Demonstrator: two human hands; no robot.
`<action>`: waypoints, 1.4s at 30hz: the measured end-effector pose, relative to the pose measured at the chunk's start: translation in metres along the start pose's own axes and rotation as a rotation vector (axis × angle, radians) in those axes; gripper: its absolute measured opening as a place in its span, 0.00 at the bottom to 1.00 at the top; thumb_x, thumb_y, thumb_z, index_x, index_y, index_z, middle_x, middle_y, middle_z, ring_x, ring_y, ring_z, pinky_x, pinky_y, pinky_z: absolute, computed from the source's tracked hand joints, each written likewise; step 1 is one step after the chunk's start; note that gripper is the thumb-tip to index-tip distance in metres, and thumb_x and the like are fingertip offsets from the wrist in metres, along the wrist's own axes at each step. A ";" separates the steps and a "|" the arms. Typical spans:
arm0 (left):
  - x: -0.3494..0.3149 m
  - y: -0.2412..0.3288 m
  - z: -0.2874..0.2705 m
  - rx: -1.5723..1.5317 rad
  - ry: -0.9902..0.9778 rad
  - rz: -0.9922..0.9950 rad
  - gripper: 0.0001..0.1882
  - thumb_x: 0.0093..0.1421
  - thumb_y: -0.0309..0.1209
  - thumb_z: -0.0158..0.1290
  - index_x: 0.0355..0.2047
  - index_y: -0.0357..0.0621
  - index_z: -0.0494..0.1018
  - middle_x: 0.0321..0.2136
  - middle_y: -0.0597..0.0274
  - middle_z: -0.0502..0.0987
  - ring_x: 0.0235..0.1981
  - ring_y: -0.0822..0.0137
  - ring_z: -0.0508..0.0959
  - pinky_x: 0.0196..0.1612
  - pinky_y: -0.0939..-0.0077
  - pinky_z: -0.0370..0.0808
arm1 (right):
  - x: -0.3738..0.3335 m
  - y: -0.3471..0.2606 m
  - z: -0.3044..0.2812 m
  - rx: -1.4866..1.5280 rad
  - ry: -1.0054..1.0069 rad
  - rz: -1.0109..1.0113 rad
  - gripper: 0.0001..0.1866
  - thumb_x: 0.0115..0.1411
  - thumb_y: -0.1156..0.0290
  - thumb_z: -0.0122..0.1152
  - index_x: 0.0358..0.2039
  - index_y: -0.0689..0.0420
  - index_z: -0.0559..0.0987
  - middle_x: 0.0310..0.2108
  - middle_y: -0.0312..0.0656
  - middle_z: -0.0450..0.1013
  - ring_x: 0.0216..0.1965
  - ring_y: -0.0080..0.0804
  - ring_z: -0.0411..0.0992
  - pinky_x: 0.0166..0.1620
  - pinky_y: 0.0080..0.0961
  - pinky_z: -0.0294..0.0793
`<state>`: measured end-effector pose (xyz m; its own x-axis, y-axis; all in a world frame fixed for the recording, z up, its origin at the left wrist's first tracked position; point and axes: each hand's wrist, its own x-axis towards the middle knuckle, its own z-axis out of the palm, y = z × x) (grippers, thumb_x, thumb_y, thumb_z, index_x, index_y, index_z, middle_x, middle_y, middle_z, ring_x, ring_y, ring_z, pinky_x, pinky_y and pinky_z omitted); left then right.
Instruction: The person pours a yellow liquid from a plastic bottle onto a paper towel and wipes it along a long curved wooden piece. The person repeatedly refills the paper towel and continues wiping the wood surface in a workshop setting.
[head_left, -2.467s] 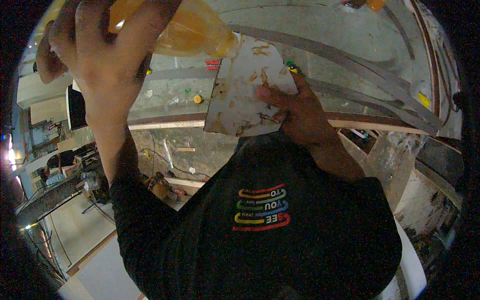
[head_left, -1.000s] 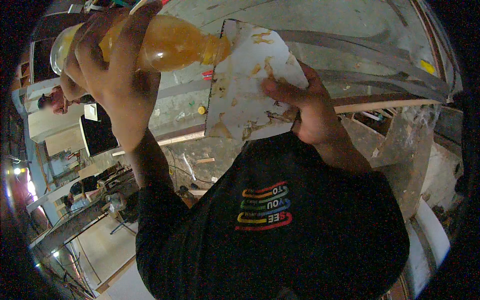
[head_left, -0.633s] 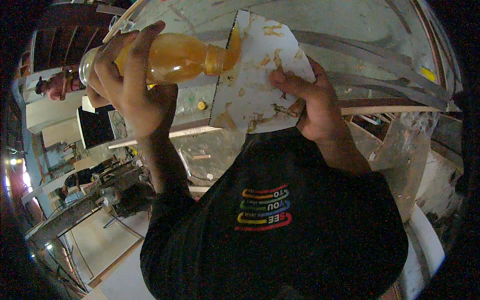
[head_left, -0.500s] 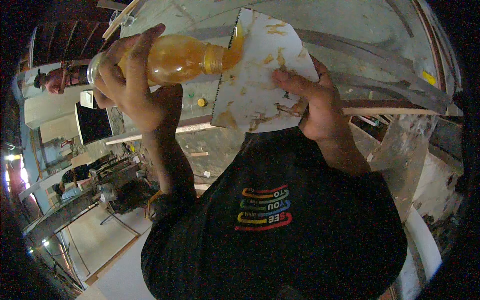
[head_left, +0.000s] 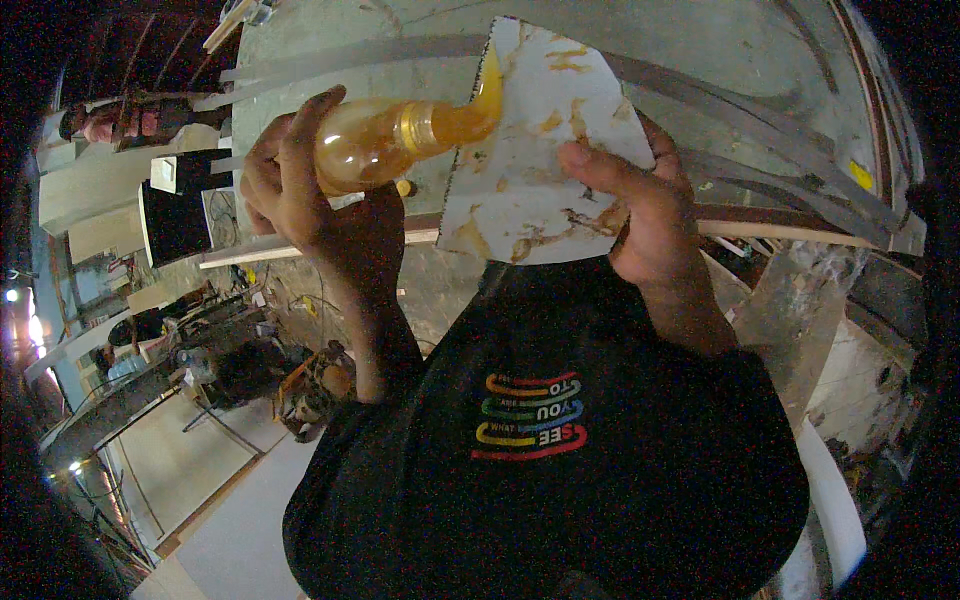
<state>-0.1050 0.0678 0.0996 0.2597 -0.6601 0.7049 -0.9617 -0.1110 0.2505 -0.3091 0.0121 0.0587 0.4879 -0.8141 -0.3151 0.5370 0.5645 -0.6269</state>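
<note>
Left hand (head_left: 300,190): full grip around the body of a clear plastic bottle (head_left: 385,145) of amber liquid. Fingers wrap over the bottle's far end, thumb on the near side. Bottle lies nearly on its side, neck toward the person's right, mouth against the left edge of the white board.

Amber liquid (head_left: 487,95) shows at the mouth and runs in a short streak up along the board's edge.

Right hand (head_left: 650,215): holds a flat white board (head_left: 535,150), thumb pressed across its front face, fingers behind it and mostly hidden. Grip closed on the board's right side. Board is held up in front of the chest, tilted, one corner pointing up. Its face carries brown smears and dried drips; lower left edge looks rough.

Both things are held in the air, above the person's black shirt (head_left: 560,450), which bears a small print in coloured stripes.

Behind the hands: a grey concrete surface (head_left: 700,40) crossed by long curved grey strips (head_left: 780,175), and a pale wooden strip (head_left: 770,228) running across behind the board. A small yellow round thing (head_left: 405,187) sits just below the bottle; cannot tell what it is. Lower left is a cluttered workshop floor (head_left: 200,460), dim.
</note>
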 end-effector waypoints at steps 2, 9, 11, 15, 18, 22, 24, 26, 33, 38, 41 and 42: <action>-0.003 0.000 0.000 -0.037 -0.015 0.001 0.28 0.33 0.22 0.62 0.40 0.54 0.79 0.37 0.65 0.74 0.46 0.61 0.70 0.53 0.63 0.58 | 0.002 -0.001 -0.003 -0.051 -0.009 -0.021 0.18 0.48 0.74 0.70 0.42 0.57 0.79 0.37 0.40 0.79 0.37 0.31 0.78 0.42 0.33 0.78; -0.010 -0.001 0.003 -0.051 0.019 -0.032 0.26 0.36 0.25 0.64 0.40 0.53 0.79 0.37 0.64 0.74 0.45 0.60 0.70 0.52 0.63 0.60 | 0.006 -0.005 -0.005 -0.056 0.047 -0.040 0.18 0.50 0.72 0.69 0.42 0.58 0.78 0.37 0.39 0.78 0.37 0.30 0.78 0.40 0.33 0.79; -0.013 0.001 0.003 -0.002 0.013 -0.047 0.25 0.36 0.26 0.64 0.40 0.54 0.79 0.37 0.65 0.73 0.45 0.61 0.70 0.52 0.63 0.60 | 0.007 -0.006 -0.004 -0.041 0.033 -0.032 0.18 0.50 0.72 0.68 0.43 0.58 0.77 0.38 0.39 0.78 0.37 0.30 0.78 0.39 0.32 0.80; -0.015 0.002 0.003 -0.022 -0.007 -0.056 0.25 0.36 0.26 0.64 0.40 0.54 0.79 0.36 0.65 0.73 0.44 0.61 0.70 0.52 0.64 0.59 | 0.012 -0.010 -0.008 -0.008 0.002 -0.034 0.18 0.51 0.72 0.67 0.44 0.58 0.77 0.38 0.38 0.78 0.37 0.31 0.78 0.39 0.33 0.80; -0.017 0.002 0.005 -0.023 -0.033 -0.070 0.24 0.37 0.27 0.64 0.40 0.55 0.79 0.36 0.65 0.73 0.44 0.62 0.71 0.51 0.64 0.58 | 0.016 -0.011 -0.011 0.028 0.005 -0.062 0.18 0.51 0.72 0.67 0.44 0.58 0.77 0.38 0.39 0.77 0.38 0.31 0.78 0.40 0.33 0.80; -0.021 0.003 0.007 -0.018 -0.012 -0.044 0.24 0.37 0.28 0.64 0.40 0.54 0.79 0.36 0.66 0.74 0.43 0.63 0.71 0.51 0.64 0.58 | 0.018 -0.011 -0.011 0.029 -0.016 -0.100 0.17 0.52 0.72 0.66 0.44 0.58 0.77 0.38 0.39 0.77 0.37 0.32 0.78 0.40 0.33 0.80; -0.023 0.003 0.006 -0.025 -0.015 -0.033 0.24 0.37 0.29 0.64 0.40 0.53 0.78 0.36 0.66 0.75 0.43 0.63 0.72 0.51 0.64 0.58 | 0.019 -0.012 -0.010 0.016 0.016 -0.102 0.18 0.52 0.71 0.66 0.44 0.58 0.77 0.38 0.40 0.77 0.37 0.33 0.78 0.40 0.33 0.80; -0.024 0.003 0.006 -0.023 -0.021 -0.035 0.24 0.37 0.29 0.64 0.40 0.53 0.78 0.37 0.65 0.75 0.43 0.63 0.72 0.51 0.64 0.58 | 0.020 -0.013 -0.010 0.006 0.020 -0.115 0.18 0.52 0.70 0.66 0.44 0.59 0.77 0.38 0.40 0.77 0.37 0.34 0.78 0.40 0.34 0.80; -0.031 -0.002 0.010 0.001 0.000 -0.025 0.27 0.36 0.28 0.64 0.42 0.54 0.77 0.38 0.64 0.75 0.45 0.62 0.72 0.52 0.63 0.57 | 0.023 -0.020 -0.015 -0.010 -0.001 -0.085 0.23 0.57 0.72 0.58 0.53 0.62 0.69 0.47 0.47 0.73 0.47 0.42 0.75 0.50 0.42 0.76; -0.040 -0.003 0.010 0.007 -0.045 -0.083 0.29 0.36 0.25 0.62 0.43 0.54 0.76 0.39 0.63 0.73 0.47 0.60 0.70 0.53 0.62 0.56 | 0.023 -0.019 -0.016 0.010 0.009 -0.072 0.23 0.57 0.73 0.58 0.54 0.61 0.69 0.47 0.45 0.74 0.47 0.42 0.75 0.50 0.42 0.76; -0.044 -0.003 0.011 -0.006 -0.059 -0.085 0.29 0.36 0.24 0.62 0.43 0.54 0.76 0.40 0.63 0.72 0.47 0.60 0.70 0.53 0.61 0.56 | 0.023 -0.018 -0.018 0.042 -0.008 -0.051 0.23 0.56 0.73 0.59 0.54 0.61 0.70 0.47 0.45 0.74 0.47 0.41 0.75 0.50 0.41 0.76; -0.045 -0.003 0.011 0.006 -0.071 -0.105 0.29 0.36 0.24 0.62 0.43 0.54 0.76 0.40 0.63 0.72 0.47 0.60 0.70 0.53 0.61 0.56 | 0.023 -0.018 -0.019 0.048 -0.009 -0.040 0.23 0.56 0.73 0.59 0.54 0.61 0.70 0.47 0.45 0.74 0.47 0.41 0.75 0.50 0.41 0.76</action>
<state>-0.1144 0.0894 0.0599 0.3525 -0.6957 0.6259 -0.9301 -0.1866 0.3163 -0.3206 -0.0196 0.0493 0.4716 -0.8349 -0.2838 0.5887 0.5377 -0.6035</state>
